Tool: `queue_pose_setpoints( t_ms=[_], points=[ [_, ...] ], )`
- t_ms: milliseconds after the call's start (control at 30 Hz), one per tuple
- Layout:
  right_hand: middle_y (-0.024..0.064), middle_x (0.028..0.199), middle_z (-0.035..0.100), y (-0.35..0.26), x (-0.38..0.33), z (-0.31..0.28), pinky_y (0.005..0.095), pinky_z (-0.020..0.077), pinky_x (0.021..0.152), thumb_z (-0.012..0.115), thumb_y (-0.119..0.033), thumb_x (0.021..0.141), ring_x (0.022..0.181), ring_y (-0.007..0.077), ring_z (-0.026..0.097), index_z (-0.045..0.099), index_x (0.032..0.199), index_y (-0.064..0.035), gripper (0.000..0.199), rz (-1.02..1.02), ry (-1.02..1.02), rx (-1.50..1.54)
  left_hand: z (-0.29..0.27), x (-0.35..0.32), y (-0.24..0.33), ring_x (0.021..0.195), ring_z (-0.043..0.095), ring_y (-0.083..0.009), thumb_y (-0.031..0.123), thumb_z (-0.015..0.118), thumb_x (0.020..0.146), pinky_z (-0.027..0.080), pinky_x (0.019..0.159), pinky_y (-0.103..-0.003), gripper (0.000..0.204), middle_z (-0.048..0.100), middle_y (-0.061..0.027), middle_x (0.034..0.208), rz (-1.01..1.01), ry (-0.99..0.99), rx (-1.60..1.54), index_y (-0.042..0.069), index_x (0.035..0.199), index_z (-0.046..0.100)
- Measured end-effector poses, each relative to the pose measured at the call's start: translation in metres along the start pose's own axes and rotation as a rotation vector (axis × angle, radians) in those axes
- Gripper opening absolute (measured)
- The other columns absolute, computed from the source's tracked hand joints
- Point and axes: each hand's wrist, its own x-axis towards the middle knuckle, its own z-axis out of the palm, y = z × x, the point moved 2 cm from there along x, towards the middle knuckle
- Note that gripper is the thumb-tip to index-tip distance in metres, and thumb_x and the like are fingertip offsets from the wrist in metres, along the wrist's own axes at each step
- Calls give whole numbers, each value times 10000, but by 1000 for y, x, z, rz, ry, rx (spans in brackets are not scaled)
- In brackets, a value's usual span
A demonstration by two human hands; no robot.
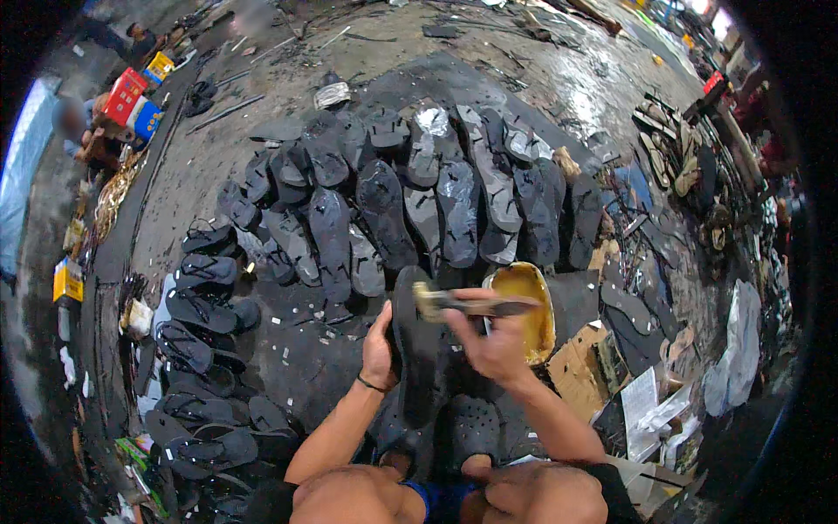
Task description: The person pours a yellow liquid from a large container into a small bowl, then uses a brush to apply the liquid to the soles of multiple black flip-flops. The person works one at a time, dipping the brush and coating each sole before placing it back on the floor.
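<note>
My left hand [379, 354] is closed around the edge of a black sandal sole [415, 349], held upright in front of my knees. In my right hand [502, 345] is a brush [476, 305] with a wooden handle, and its pale, glue-coated bristle end touches or nearly touches the upper part of the sole. Just behind the right hand stands a cut-open yellow container [528, 284] with amber glue inside. Several black soles [381, 210] lie in rows ahead of both hands, some with shiny wet-looking patches and strap ends sticking up.
Finished-looking black flip-flops [205, 445] are piled at my left. Cardboard [580, 371] and white paper scraps [642, 410] lie at right. More sandals [672, 148] sit far right. Another person [87, 140] is at far left near a red box [125, 94]. My clog-type shoe [476, 428] is below.
</note>
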Motion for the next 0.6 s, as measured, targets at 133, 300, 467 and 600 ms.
queue_pose_setpoints(
  t_ms=[133,300,467,600],
  points=[
    [102,972,727,1,10,16,351,542,734,752,-146,857,819,265,711,701,976,-30,173,-8,43,-36,28,-22,9,1052,647,-234,373,394,1050,505,949,-364,451,656,-87,1234,-30,182,-29,47,1280,602],
    [116,963,725,-11,-8,5,370,531,786,726,-167,878,835,294,686,685,931,-40,144,-177,39,-41,17,-19,7,1020,650,-230,395,423,1047,518,914,-358,447,675,-86,1146,-11,39,-38,43,1249,608],
    [107,978,711,1,-23,10,384,518,802,739,-140,860,903,285,680,686,1003,-71,168,-111,-135,-17,17,-23,7,1014,649,-213,412,404,1050,510,924,-357,476,676,-75,1141,-9,26,-5,28,1246,605],
    [85,1006,719,-2,7,12,378,510,814,776,-89,817,928,282,679,695,1012,-85,211,-100,108,-51,24,-38,-11,1031,647,-208,368,424,1058,514,906,-353,447,671,-84,1168,89,211,215,6,1250,602]
  ],
)
